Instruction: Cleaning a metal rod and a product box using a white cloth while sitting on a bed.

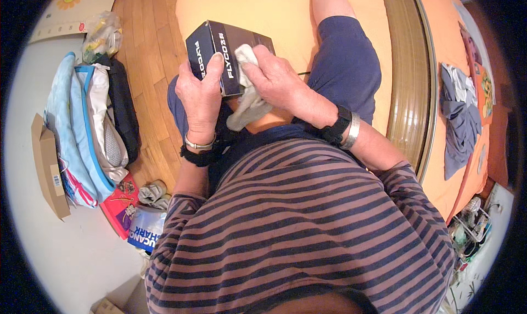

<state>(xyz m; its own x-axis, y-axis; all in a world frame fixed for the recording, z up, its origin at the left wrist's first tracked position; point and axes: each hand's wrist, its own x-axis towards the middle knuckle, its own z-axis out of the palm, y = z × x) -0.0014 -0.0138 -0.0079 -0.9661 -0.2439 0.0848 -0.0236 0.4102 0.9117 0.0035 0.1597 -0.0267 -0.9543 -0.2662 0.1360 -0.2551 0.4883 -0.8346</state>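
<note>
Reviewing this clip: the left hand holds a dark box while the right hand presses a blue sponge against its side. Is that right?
Not quite. In the head view the left hand does hold the dark box, but the right hand presses a pale grey cloth against its side, not a blue sponge.

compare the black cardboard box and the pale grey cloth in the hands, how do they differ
The black cardboard box is rigid with sharp edges; the pale grey cloth is soft, crumpled and hangs loose. The box is dark with white print, the cloth plain and light. The left hand grips the box by its side, while the right hand presses the cloth against the box's face. Both are held up above the lap, touching each other.
</note>
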